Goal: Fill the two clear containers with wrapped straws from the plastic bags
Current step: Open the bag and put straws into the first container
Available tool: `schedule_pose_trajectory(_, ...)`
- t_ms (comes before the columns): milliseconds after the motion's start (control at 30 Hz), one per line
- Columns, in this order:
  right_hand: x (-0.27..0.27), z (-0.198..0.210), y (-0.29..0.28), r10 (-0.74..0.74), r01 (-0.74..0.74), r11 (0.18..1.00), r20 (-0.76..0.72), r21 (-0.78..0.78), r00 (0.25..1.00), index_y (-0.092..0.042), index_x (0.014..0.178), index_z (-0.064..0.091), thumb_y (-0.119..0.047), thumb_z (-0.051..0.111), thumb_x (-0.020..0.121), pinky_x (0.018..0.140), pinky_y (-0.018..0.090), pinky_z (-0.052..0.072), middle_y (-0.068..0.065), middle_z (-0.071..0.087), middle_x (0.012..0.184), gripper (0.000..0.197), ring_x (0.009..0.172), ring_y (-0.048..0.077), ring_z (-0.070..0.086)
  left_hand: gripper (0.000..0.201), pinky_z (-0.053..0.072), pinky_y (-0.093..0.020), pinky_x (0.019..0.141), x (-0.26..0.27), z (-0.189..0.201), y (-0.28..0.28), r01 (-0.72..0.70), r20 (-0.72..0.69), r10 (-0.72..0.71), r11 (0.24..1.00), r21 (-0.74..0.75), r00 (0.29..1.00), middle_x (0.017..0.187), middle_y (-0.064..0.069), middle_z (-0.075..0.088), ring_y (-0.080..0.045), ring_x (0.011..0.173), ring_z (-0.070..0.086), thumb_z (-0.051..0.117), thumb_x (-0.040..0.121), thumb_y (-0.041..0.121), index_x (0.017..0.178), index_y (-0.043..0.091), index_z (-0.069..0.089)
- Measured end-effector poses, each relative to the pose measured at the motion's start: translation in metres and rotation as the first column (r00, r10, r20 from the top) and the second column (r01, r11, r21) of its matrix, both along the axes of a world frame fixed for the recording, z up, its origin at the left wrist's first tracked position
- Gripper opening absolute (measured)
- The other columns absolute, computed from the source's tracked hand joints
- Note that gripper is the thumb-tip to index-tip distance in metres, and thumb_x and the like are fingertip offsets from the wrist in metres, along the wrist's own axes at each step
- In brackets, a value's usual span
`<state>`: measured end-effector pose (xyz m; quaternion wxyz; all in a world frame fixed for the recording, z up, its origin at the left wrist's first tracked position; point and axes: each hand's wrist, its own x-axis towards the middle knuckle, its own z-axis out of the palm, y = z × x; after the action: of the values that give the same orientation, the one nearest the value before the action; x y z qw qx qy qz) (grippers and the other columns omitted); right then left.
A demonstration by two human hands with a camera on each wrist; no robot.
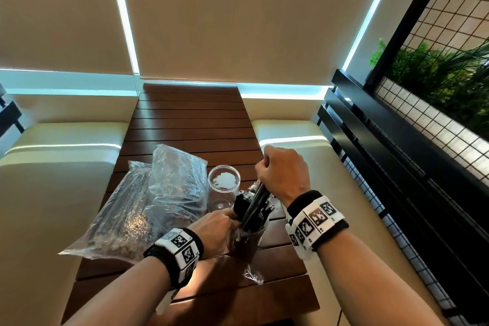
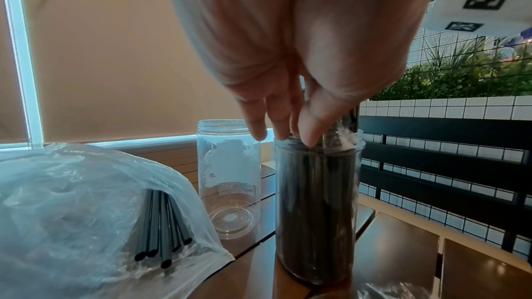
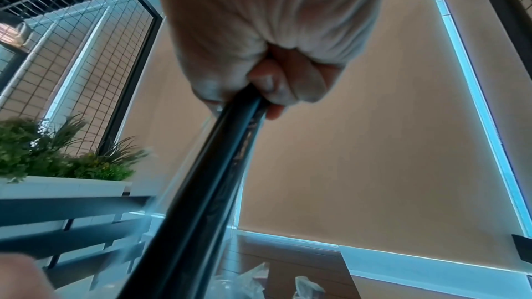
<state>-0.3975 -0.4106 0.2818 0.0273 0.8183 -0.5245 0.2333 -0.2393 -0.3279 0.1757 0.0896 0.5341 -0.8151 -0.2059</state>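
Observation:
A clear container point(image 1: 247, 239) point(image 2: 316, 201) stands on the wooden table point(image 1: 190, 124), packed with black wrapped straws. My left hand point(image 1: 229, 216) point(image 2: 283, 136) points straight fingers down onto its mouth, the tips touching the rim and the straw tops. My right hand point(image 1: 266, 167) point(image 3: 259, 92) is above it, fist curled round a bundle of black straws point(image 1: 258, 201) point(image 3: 201, 190) that slants down into this container. The second clear container point(image 1: 223, 185) point(image 2: 229, 179) stands empty just behind. Two plastic bags point(image 1: 137, 204) point(image 2: 72, 213) of straws lie to the left, with loose straw ends point(image 2: 161, 242) showing at one bag's opening.
A crumpled scrap of clear plastic point(image 1: 254, 275) lies on the table in front of the filled container. Cream bench seats point(image 1: 53, 167) flank the narrow table. A black rail and wire grid point(image 1: 397, 167) with plants behind run along the right.

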Motion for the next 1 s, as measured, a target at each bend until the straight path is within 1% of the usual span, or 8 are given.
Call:
schedule_pose_trajectory(133, -0.006, 0.007, -0.006, -0.106, 0.109, 0.993, 0.054, -0.054, 0.993, -0.017, 0.069, 0.048, -0.022, 0.058, 0.087, 0.056, 0.025, 0.032, -0.002, 0.05, 0.06, 0.021, 0.054, 0.021, 0.046, 0.06, 0.039, -0.021, 0.106, -0.001, 0.004, 0.0, -0.019, -0.006, 0.019, 1.0, -0.007, 1.0, 0.142, 0.004, 0.048, -0.016, 0.122, 0.054, 0.04, 0.08, -0.005, 0.132, 0.019, 0.06)
schedule_pose_trajectory(267, -0.006, 0.009, -0.006, -0.117, 0.13, 0.984, 0.111, -0.118, 0.987, -0.017, 0.067, 0.045, -0.018, 0.06, 0.083, 0.053, 0.025, 0.03, -0.003, 0.044, 0.056, 0.023, 0.051, 0.023, 0.042, 0.05, 0.043, -0.027, 0.103, -0.002, 0.006, -0.003, -0.015, 0.044, 0.014, 1.0, 0.018, 0.999, 0.134, 0.0, 0.052, -0.022, 0.117, 0.056, 0.05, 0.082, 0.005, 0.129, 0.015, 0.062)
schedule_pose_trajectory(467, 0.013, -0.006, 0.013, 0.192, -0.172, 0.937, 0.037, -0.303, 0.981, -0.017, 0.067, 0.051, -0.014, 0.066, 0.081, 0.043, 0.019, 0.031, -0.005, 0.044, 0.058, 0.021, 0.042, 0.012, 0.03, 0.053, 0.048, -0.032, 0.099, 0.005, -0.005, -0.013, -0.064, 0.036, 0.062, 0.996, 0.056, 0.997, 0.129, 0.004, 0.052, -0.021, 0.109, 0.059, 0.043, 0.078, 0.009, 0.123, 0.024, 0.065)
schedule_pose_trajectory(600, 0.017, -0.015, 0.008, 0.207, -0.183, 0.935, 0.049, -0.302, 0.977, -0.017, 0.067, 0.05, -0.017, 0.061, 0.082, 0.04, 0.022, 0.033, -0.005, 0.044, 0.058, 0.019, 0.043, 0.013, 0.028, 0.035, 0.052, -0.032, 0.086, 0.005, -0.013, -0.017, -0.167, 0.026, 0.168, 0.986, -0.024, 0.985, 0.118, 0.005, 0.056, -0.019, 0.095, 0.062, 0.049, 0.088, 0.011, 0.112, 0.026, 0.07)
schedule_pose_trajectory(700, 0.011, -0.015, -0.004, 0.135, -0.107, 0.962, 0.095, -0.25, 0.986, -0.018, 0.065, 0.045, -0.013, 0.066, 0.079, 0.041, 0.024, 0.034, -0.008, 0.036, 0.057, 0.026, 0.042, 0.017, 0.033, 0.022, 0.051, -0.037, 0.084, 0.004, -0.017, -0.02, -0.237, 0.09, 0.246, 0.967, -0.095, 0.965, 0.11, 0.007, 0.057, -0.021, 0.094, 0.059, 0.053, 0.094, 0.029, 0.11, 0.029, 0.068)
schedule_pose_trajectory(767, 0.009, -0.015, -0.004, 0.128, -0.102, 0.965, 0.096, -0.242, 0.987, -0.018, 0.066, 0.046, -0.015, 0.065, 0.08, 0.039, 0.028, 0.041, -0.007, 0.037, 0.057, 0.024, 0.041, 0.019, 0.038, 0.024, 0.048, -0.036, 0.085, 0.002, -0.018, -0.021, -0.271, 0.072, 0.281, 0.955, -0.123, 0.957, 0.107, 0.008, 0.058, -0.021, 0.094, 0.056, 0.056, 0.092, 0.041, 0.107, 0.028, 0.07)
schedule_pose_trajectory(933, 0.027, -0.022, 0.018, 0.337, -0.334, 0.888, -0.045, -0.317, 0.94, -0.017, 0.07, 0.053, -0.019, 0.058, 0.082, 0.035, 0.024, 0.038, -0.003, 0.048, 0.063, 0.013, 0.039, 0.017, 0.042, 0.029, 0.051, -0.037, 0.079, 0.008, -0.024, -0.025, -0.318, -0.044, 0.316, 0.945, -0.078, 0.948, 0.094, 0.005, 0.062, -0.017, 0.081, 0.056, 0.052, 0.092, 0.04, 0.094, 0.022, 0.075)
schedule_pose_trajectory(1000, 0.032, -0.026, 0.021, 0.385, -0.391, 0.848, -0.089, -0.357, 0.918, -0.018, 0.071, 0.055, -0.016, 0.066, 0.078, 0.036, 0.021, 0.033, -0.003, 0.052, 0.065, 0.013, 0.039, 0.019, 0.045, 0.029, 0.052, -0.037, 0.074, 0.008, -0.024, -0.026, -0.307, -0.042, 0.304, 0.946, -0.106, 0.952, 0.088, 0.002, 0.064, -0.019, 0.075, 0.059, 0.05, 0.089, 0.037, 0.086, 0.02, 0.074)
